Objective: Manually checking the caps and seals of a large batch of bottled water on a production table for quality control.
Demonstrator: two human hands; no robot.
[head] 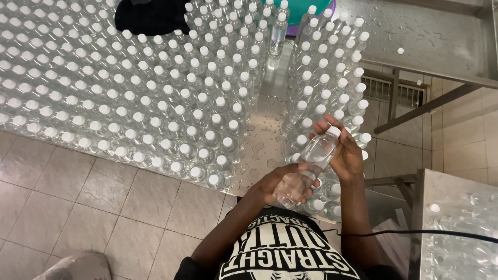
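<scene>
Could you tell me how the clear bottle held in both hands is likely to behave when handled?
The clear bottle looks thin-walled, so it may flex under the grip. Droplets on the steel table suggest it could be slippery. Tall and narrow, it would probably tip easily if nudged.

We see a clear, shiny plastic bottle point(306, 168) with a white plastic cap, a wet shiny metal table point(415, 36), and matt floor tiles point(78, 207).

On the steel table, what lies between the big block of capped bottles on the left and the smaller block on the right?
In the head view, a bare wet strip of steel table with water drops, and one lone capped bottle at its far end.
</scene>
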